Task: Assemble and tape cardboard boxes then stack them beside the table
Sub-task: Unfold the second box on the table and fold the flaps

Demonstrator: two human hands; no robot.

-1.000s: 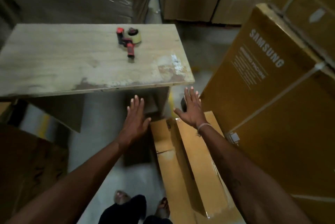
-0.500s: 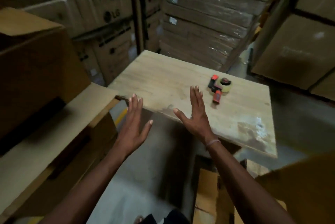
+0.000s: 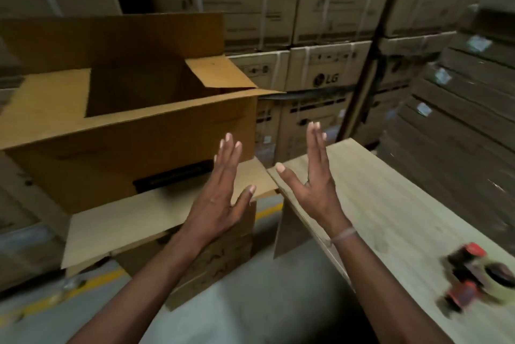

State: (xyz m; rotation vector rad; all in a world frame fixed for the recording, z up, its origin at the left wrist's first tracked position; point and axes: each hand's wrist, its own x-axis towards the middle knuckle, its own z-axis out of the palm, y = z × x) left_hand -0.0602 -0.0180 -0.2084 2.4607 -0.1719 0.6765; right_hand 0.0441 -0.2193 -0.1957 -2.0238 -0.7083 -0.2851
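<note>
From my feed both arms reach forward, held up in the air between the stack of cartons and the wooden surface (image 3: 395, 221). My left hand (image 3: 220, 198) has its fingers straight and close together, thumb spread out to the side, and it holds nothing; it hangs in front of the pale flap of the lower cardboard box (image 3: 156, 221), and I cannot tell whether it touches it. My right hand (image 3: 312, 184) is likewise flat and wide, fingers straight and pointing up, thumb splayed toward the left hand, empty, hovering over the surface's near-left corner. A thin band (image 3: 344, 233) circles that wrist. The open cardboard box (image 3: 133, 148) sits on top of the lower one, just left of the surface's left edge, its top flaps folded outward and its inside dark; a black label strip shows low on its near face. The tape dispenser (image 3: 479, 279), red and black with a roll of tape, lies blurred on the surface near the right edge of my view, well apart from both hands. Behind everything stand stacked cartons (image 3: 323, 76), some printed LG, and a pile of flat cardboard sheets (image 3: 459, 120) rises beyond the surface's far side. Yellow floor marking (image 3: 83, 285) runs beneath the boxes.
</note>
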